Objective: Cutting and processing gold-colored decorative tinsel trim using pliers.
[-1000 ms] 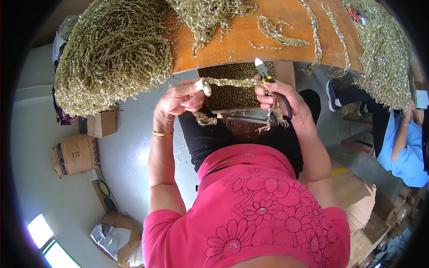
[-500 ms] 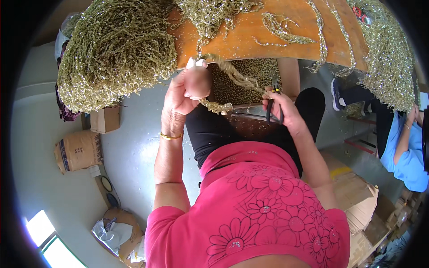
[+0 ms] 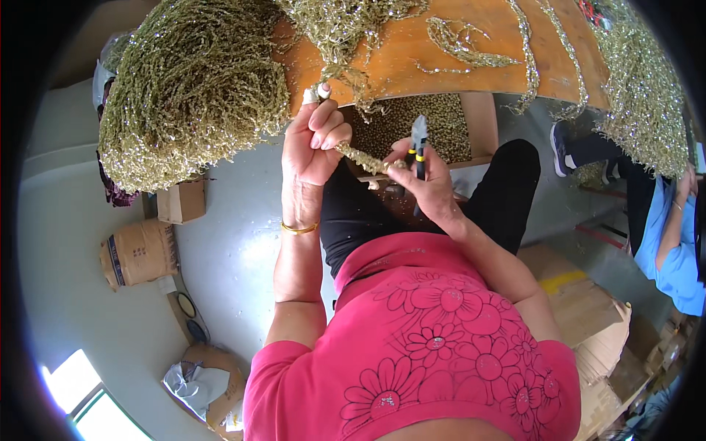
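My left hand (image 3: 316,143), with white wrapping on two of its fingertips, is closed round a gold glitter garland strand (image 3: 360,158) just below the table's front edge. My right hand (image 3: 430,184) pinches the lower end of that strand. In the same right hand is a pair of pliers (image 3: 419,140) with black and yellow handles, jaws pointing up. A loose gold bunch (image 3: 334,40) hangs over the edge right above my left hand.
A thick pile of gold strands (image 3: 195,95) covers the left of the wooden table (image 3: 404,55), and another pile (image 3: 640,95) the right. Below the edge stands a box of small gold beads (image 3: 448,121). A person in blue (image 3: 669,253) sits at right. Cartons (image 3: 140,253) lie on the floor.
My right hand has moved left and taken the strand's lower end, which hung loose before. It has let go of the strand stretched from the table. The pliers now show more upright.
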`<state>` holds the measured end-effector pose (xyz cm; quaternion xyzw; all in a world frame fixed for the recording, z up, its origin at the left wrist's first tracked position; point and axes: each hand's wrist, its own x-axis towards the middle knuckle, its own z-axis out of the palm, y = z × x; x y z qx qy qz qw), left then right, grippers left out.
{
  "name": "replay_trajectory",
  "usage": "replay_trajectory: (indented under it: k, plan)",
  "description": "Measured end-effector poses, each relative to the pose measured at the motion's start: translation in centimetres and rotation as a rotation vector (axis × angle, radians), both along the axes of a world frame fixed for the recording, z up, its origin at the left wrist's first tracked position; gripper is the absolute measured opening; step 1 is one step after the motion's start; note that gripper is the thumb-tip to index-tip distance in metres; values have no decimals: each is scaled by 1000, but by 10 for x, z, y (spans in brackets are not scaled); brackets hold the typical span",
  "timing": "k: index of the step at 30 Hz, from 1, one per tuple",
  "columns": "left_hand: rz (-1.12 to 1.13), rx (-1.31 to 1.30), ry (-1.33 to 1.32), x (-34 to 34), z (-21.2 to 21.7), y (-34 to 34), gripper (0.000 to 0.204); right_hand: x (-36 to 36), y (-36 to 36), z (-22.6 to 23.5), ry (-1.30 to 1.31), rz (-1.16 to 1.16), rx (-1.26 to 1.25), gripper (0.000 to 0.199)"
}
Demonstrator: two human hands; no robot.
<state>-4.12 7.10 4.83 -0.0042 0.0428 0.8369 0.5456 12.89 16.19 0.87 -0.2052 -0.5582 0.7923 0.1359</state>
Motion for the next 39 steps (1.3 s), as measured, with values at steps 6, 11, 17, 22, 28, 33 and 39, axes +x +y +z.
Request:
replay_trajectory:
  k: [6, 11, 17, 22, 28, 33, 39]
  plan:
    - [158, -123, 121, 8, -30, -4, 20, -4, 4, -2, 236, -222, -316, 24]
    - [-84, -650, 1013, 50, -16, 6, 30, -8, 16, 4, 99, -353, -67, 25]
    - [-152, -593, 900, 44, -31, 8, 32, -4, 24, 11, 90, -329, -140, 25]
    - [-173, -584, 764, 51, -32, 15, 21, 1, 24, 12, 102, -314, -231, 25]
    - [-31, -775, 992, 61, -28, 16, 15, 14, 28, 13, 2, -214, -401, 24]
    - [44, -867, 1098, 63, -25, 12, 12, 31, 41, 15, -277, -149, 241, 27]
    - [157, -871, 1425, 64, -27, 13, 11, 57, 46, 49, -267, 315, -377, 31]
